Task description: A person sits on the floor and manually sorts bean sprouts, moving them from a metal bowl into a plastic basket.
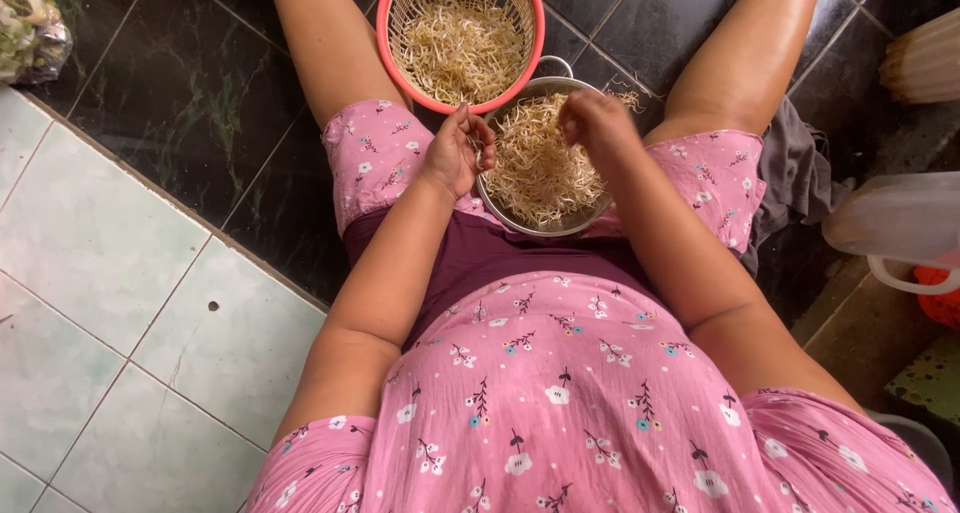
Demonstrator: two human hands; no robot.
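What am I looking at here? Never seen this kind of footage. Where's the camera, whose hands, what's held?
One picture, taken by a camera worn on a person's head and looking straight down. No machine: a seated person works with bare hands. The left hand and right hand both pinch bean sprouts over a metal bowl that sits between the knees. Just beyond it, on the dark tiled floor, stands a pink basket that also holds sprouts. A grey cloth and a plastic container lie at the right edge.

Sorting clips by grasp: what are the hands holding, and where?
Left hand pinches a bean sprout between its fingertips over the metal bowl; which end cannot be told. Right hand unclear.
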